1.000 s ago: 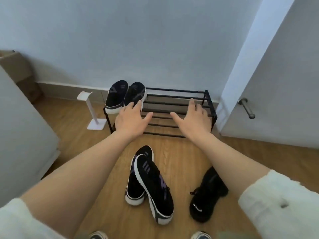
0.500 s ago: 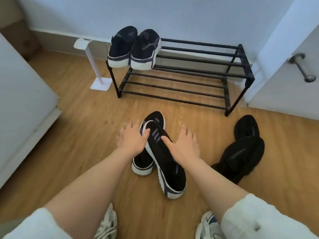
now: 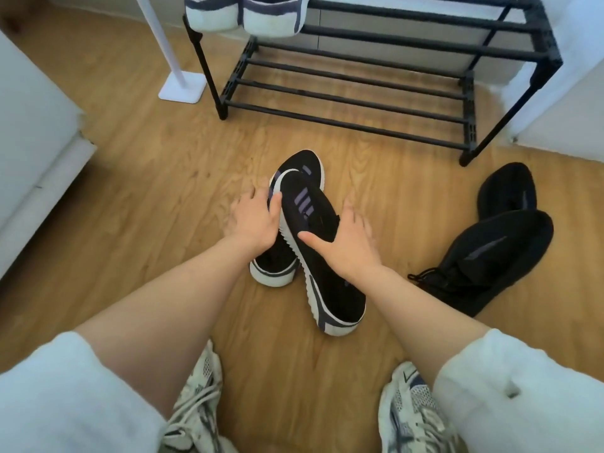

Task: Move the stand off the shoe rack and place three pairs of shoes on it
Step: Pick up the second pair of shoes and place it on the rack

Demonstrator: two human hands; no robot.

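Both hands are down at the striped black pair on the floor in front of me; my left hand lies with fingers spread on the left flank of the lower shoe, thumb against the white sole edge of the upper shoe, which lies tilted across it; my right hand rests open on the right side of that upper shoe, thumb laid over its black top, fingers apart; neither hand has closed round anything, so I read both as loose contact and not a firm hold; the second pair, plain black shoes, sits on the floor to the right, well apart from my hands, one shoe overlapping the other; farther off stands the black shoe rack, its lower bars bare, and at its far left top corner a third pair with white soles sits on the upper tier, only the heels in frame; the white stand is on the floor just beside the rack's left leg, its flat base on the boards and its post rising out of frame; nearest me I see my own pale trainers and white sleeves.
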